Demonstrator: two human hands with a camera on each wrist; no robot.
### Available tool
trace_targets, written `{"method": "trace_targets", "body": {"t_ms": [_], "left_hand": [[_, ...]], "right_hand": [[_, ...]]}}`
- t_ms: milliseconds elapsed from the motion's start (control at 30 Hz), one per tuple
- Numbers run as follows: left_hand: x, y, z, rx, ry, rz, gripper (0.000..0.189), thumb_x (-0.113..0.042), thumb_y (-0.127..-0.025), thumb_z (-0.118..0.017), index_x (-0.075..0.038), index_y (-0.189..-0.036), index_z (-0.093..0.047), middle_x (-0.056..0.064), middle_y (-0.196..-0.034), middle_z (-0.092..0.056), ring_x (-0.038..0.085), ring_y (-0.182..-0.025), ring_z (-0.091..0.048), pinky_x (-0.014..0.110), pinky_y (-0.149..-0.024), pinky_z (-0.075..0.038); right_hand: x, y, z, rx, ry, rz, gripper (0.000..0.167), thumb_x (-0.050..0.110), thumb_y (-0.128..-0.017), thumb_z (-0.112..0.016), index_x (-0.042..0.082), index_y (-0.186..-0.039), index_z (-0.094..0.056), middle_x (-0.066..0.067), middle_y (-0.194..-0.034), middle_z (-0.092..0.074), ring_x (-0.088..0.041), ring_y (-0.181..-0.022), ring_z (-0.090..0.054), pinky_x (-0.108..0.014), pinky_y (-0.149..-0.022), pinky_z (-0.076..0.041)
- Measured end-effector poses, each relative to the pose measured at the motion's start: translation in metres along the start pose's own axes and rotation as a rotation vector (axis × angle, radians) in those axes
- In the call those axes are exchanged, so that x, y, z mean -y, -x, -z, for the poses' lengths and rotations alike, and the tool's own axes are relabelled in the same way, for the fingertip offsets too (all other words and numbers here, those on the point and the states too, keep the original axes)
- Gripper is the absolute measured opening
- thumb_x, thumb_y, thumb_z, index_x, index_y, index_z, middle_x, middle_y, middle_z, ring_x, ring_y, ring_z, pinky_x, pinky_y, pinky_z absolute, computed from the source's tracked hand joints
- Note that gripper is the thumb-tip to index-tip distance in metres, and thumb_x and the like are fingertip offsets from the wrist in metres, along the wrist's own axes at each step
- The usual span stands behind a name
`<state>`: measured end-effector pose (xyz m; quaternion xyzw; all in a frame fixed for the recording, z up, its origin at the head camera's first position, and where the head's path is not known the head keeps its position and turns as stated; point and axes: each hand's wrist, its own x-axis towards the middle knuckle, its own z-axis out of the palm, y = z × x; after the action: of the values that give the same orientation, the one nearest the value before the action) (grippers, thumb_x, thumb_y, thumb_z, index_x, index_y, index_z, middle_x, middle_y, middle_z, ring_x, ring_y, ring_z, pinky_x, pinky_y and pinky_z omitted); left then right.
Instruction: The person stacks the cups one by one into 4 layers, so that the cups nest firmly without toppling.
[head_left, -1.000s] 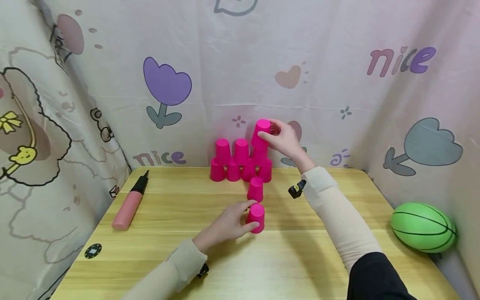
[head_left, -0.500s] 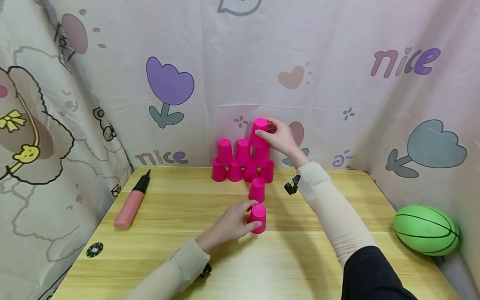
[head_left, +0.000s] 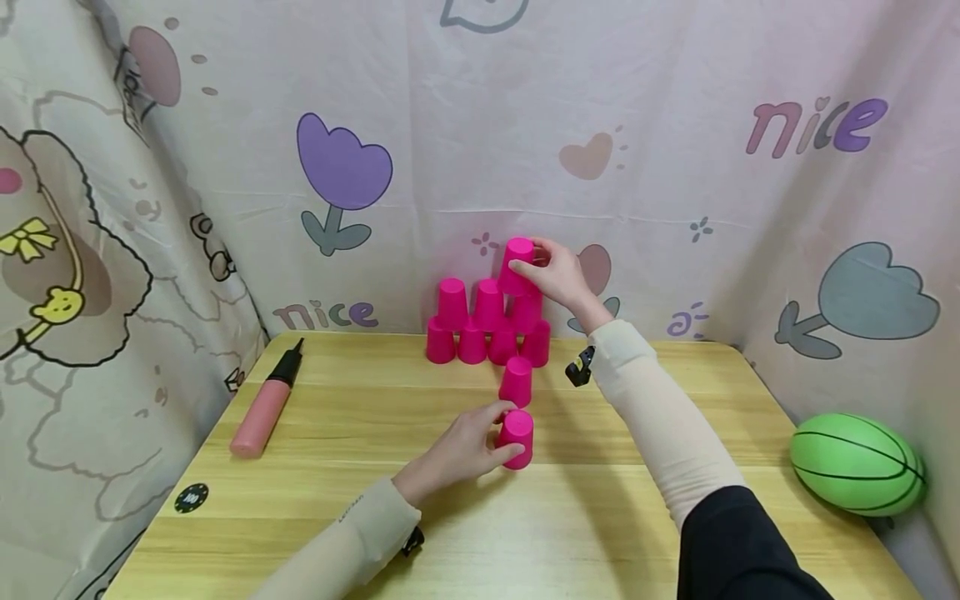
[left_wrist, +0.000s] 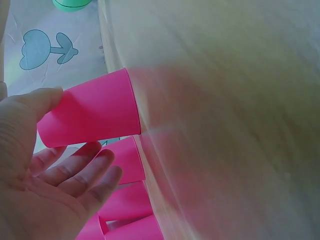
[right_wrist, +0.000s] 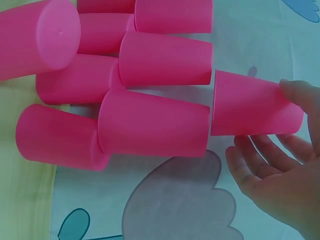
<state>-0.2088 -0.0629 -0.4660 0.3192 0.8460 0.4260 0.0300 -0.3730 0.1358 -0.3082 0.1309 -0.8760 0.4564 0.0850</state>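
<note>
My right hand (head_left: 557,273) pinches an upside-down pink cup (head_left: 517,260) between thumb and fingers. Its rim sits right at the top of the right-hand cup (right_wrist: 155,122) in the second row, seen in the right wrist view. Below is the stack: a bottom row (head_left: 472,345) of several inverted pink cups bearing a row of three. Nearer the front, my left hand (head_left: 457,450) holds another upside-down cup (head_left: 517,439) by thumb and fingertips, its rim down at the wooden table (head_left: 585,533). A lone inverted cup (head_left: 516,382) stands between that one and the stack.
On the left of the table lies a pink hand pump (head_left: 264,407) with a black nozzle, and a black poker chip (head_left: 191,498) near the edge. A green ball (head_left: 857,464) sits at the right edge. A printed curtain (head_left: 465,150) hangs close behind the stack.
The right hand's cup has shifted slightly left over the second-row cup, and the right forearm with it. The left hand keeps its cup in place; the whole view has drifted a little.
</note>
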Motion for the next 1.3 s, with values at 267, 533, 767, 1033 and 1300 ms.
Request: {"method": "trace_targets", "body": {"t_ms": [267,533,767,1033,1300], "left_hand": [[-0.0004,-0.0001,0.0005,0.007,0.019,-0.007,0.051,-0.022,-0.094,-0.081,-0.016,-0.139,-0.057,0.000,-0.126,-0.071,0.019,-0.114,-0.070,0.044,-0.098,-0.062],[-0.0012,-0.0005,0.0006,0.008,0.000,-0.005,0.052,-0.023,-0.094,-0.081,-0.016,-0.140,-0.057,-0.001,-0.126,-0.072,0.018,-0.115,-0.069,0.043,-0.099,-0.061],[0.0015,-0.0003,0.0001,0.019,-0.010,0.001,0.055,-0.022,-0.094,-0.081,-0.015,-0.143,-0.057,0.000,-0.128,-0.072,0.019,-0.118,-0.070,0.043,-0.104,-0.060],[0.0039,0.0001,-0.0008,0.020,-0.005,-0.001,0.056,-0.021,-0.094,-0.081,-0.014,-0.144,-0.056,0.000,-0.128,-0.072,0.018,-0.117,-0.071,0.042,-0.103,-0.060],[0.0038,0.0019,-0.0005,0.027,0.037,0.024,0.058,-0.021,-0.093,-0.082,-0.014,-0.145,-0.055,0.001,-0.131,-0.071,0.022,-0.121,-0.069,0.044,-0.105,-0.059]], "right_hand": [[-0.0010,-0.0027,-0.0014,-0.001,-0.006,-0.003,0.063,0.036,-0.097,-0.076,0.013,-0.151,-0.054,-0.014,-0.140,-0.066,-0.030,-0.125,-0.063,-0.046,-0.103,-0.057],[-0.0023,-0.0043,-0.0009,0.002,0.002,-0.011,0.063,0.037,-0.097,-0.075,0.013,-0.152,-0.054,-0.014,-0.141,-0.066,-0.030,-0.128,-0.063,-0.047,-0.105,-0.057],[-0.0013,-0.0062,-0.0015,0.006,0.001,-0.015,0.063,0.037,-0.098,-0.074,0.012,-0.152,-0.053,-0.014,-0.141,-0.065,-0.031,-0.128,-0.062,-0.047,-0.105,-0.057],[0.0008,-0.0072,-0.0023,0.013,0.000,-0.010,0.062,0.036,-0.099,-0.073,0.012,-0.153,-0.053,-0.015,-0.142,-0.064,-0.032,-0.129,-0.062,-0.046,-0.106,-0.056],[-0.0010,-0.0036,0.0016,0.023,-0.011,-0.018,0.070,0.039,-0.097,-0.074,0.014,-0.157,-0.047,-0.015,-0.148,-0.061,-0.032,-0.135,-0.060,-0.048,-0.109,-0.055]]}}
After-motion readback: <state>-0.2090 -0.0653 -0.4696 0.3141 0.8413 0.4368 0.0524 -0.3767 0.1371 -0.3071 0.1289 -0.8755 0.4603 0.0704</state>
